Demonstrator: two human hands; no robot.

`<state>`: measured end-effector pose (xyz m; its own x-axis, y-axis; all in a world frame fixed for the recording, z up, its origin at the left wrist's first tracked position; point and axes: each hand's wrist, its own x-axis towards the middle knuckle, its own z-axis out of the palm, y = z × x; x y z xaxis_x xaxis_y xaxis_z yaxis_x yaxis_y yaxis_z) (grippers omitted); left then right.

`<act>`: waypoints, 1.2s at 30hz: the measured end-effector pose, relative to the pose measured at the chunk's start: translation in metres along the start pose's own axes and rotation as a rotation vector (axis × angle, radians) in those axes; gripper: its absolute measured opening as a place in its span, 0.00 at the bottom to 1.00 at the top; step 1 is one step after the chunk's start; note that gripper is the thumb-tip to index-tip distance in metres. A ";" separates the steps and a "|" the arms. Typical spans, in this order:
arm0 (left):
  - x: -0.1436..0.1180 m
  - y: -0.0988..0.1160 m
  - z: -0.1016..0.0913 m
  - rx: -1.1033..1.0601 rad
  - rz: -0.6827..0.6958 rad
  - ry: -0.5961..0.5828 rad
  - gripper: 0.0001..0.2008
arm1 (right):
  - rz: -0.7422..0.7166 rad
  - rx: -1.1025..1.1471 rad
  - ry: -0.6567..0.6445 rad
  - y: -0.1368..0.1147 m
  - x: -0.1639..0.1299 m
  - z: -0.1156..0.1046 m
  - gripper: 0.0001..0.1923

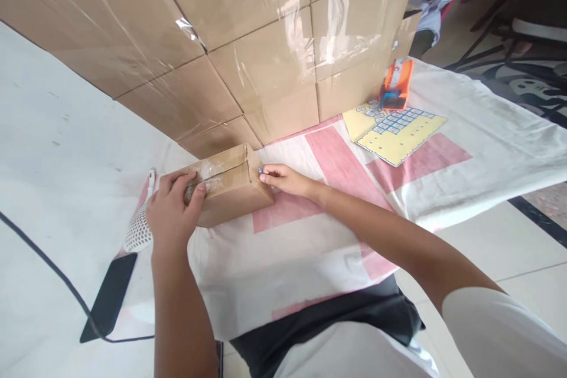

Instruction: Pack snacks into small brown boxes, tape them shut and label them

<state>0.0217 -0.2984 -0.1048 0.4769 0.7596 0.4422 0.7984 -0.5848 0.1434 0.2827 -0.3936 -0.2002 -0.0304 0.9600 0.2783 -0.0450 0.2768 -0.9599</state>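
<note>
Left hand [170, 212] fingers clamped on small cardboard box [230, 186]; right hand [283, 179] fingers pinched together at its end

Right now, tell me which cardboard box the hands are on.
The small cardboard box lying alone on the cloth, between left hand and right hand; the other boxes are stacked and plastic-wrapped.

No legible text, brand, number or sign is present in this view. The yellow sheet [396, 132] on the worktop carries rows of small blue-grey label fields, but their print is too small to read. The orange tape dispenser [397, 85] shows no readable marking. The small cardboard box [230, 186] and the stacked wrapped cartons [248, 29] present plain brown faces under clear tape and film, with no visible print.
</note>
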 end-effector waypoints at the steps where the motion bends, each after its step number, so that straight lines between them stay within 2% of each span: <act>1: 0.000 -0.001 0.001 0.000 0.009 0.007 0.20 | 0.001 0.000 -0.004 0.000 0.000 0.000 0.27; 5: 0.000 0.000 0.002 -0.026 0.020 0.019 0.20 | 0.048 0.050 -0.032 0.000 -0.001 0.002 0.27; 10: 0.003 0.006 0.000 -0.078 0.018 0.018 0.20 | -0.077 -0.023 0.036 0.006 -0.001 0.009 0.26; 14: 0.002 0.005 0.002 -0.097 0.036 0.024 0.20 | -0.059 -0.074 0.058 0.005 -0.002 0.012 0.26; 15: -0.003 0.008 0.004 -0.099 0.062 0.081 0.19 | -0.048 -0.083 0.067 0.002 -0.003 0.011 0.26; 17: -0.022 0.024 0.009 -0.108 0.117 0.274 0.17 | -0.036 -0.113 0.091 -0.008 -0.006 0.007 0.27; 18: -0.035 0.037 0.013 -0.129 0.159 0.372 0.14 | -0.034 -0.134 0.106 -0.015 -0.007 0.003 0.27; 19: -0.048 0.054 0.018 -0.161 0.207 0.421 0.12 | -0.031 -0.161 0.127 -0.021 -0.009 -0.001 0.26; 20: -0.059 0.074 0.022 -0.220 0.287 0.421 0.11 | -0.027 -0.190 0.151 -0.027 -0.012 -0.005 0.26; 22: -0.074 0.116 0.030 -0.306 0.504 0.133 0.11 | -0.020 -0.238 0.196 -0.035 -0.017 -0.013 0.24; 24: -0.074 0.153 0.035 -0.324 0.628 -0.147 0.17 | -0.007 -0.262 0.220 -0.037 -0.022 -0.018 0.23; 25: -0.068 0.168 0.036 -0.328 0.676 -0.251 0.17 | 0.001 -0.263 0.222 -0.036 -0.023 -0.019 0.23; 26: -0.062 0.179 0.036 -0.330 0.716 -0.317 0.16 | 0.010 -0.262 0.223 -0.033 -0.025 -0.020 0.23; 28: -0.048 0.189 0.035 -0.341 0.786 -0.364 0.12 | 0.023 -0.279 0.247 -0.028 -0.024 -0.019 0.22; 30: -0.043 0.186 0.029 -0.408 0.822 -0.353 0.15 | 0.025 -0.305 0.283 -0.023 -0.020 -0.019 0.21; 32: -0.044 0.171 0.016 -0.563 0.784 -0.335 0.14 | 0.010 -0.334 0.324 -0.020 -0.013 -0.020 0.19; 34: -0.045 0.146 -0.003 -0.714 0.644 -0.300 0.10 | -0.018 -0.352 0.384 -0.018 -0.006 -0.024 0.18; 36: -0.038 0.113 -0.026 -0.730 0.412 -0.218 0.06 | -0.044 -0.356 0.465 -0.018 0.000 -0.027 0.18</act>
<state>0.0847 -0.4007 -0.0818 0.7957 0.4411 0.4151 0.1468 -0.8053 0.5744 0.3108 -0.3978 -0.1843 0.4089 0.8425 0.3508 0.3048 0.2363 -0.9226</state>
